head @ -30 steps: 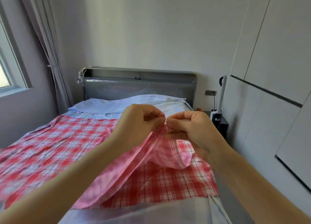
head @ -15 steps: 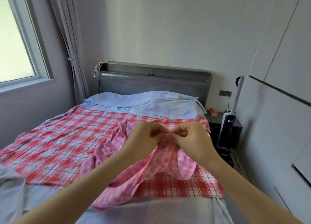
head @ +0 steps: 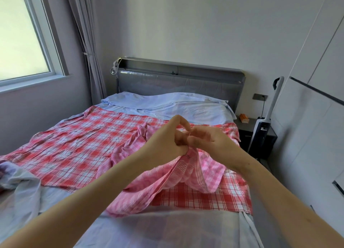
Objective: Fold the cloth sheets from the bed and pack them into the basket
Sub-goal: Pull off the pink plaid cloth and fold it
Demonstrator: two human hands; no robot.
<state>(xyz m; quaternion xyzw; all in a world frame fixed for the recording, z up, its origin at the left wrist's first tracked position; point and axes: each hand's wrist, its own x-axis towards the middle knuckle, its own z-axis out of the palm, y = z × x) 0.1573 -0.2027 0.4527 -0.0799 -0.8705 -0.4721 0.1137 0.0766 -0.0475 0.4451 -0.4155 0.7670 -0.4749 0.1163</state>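
A pink checked cloth (head: 163, 180) hangs bunched above the bed, its edge gathered where my two hands meet. My left hand (head: 167, 139) grips that edge from the left, and my right hand (head: 208, 141) pinches it from the right, thumbs almost touching. Under it a large red and white plaid sheet (head: 74, 149) lies spread flat across the bed. A pale blue sheet (head: 167, 106) covers the mattress and pillow area beneath. No basket is in view.
A grey headboard (head: 178, 80) stands at the far end. On the right are a dark nightstand (head: 260, 134), a white stick vacuum (head: 264, 121) and white wardrobe doors (head: 316, 98). A window (head: 20, 35) and curtain (head: 85, 43) are on the left. Crumpled pale cloth (head: 16, 182) lies at lower left.
The view has tilted down and left, showing more bed and window. My hands stayed together on the pink cloth's edge and sank lower toward the bed.
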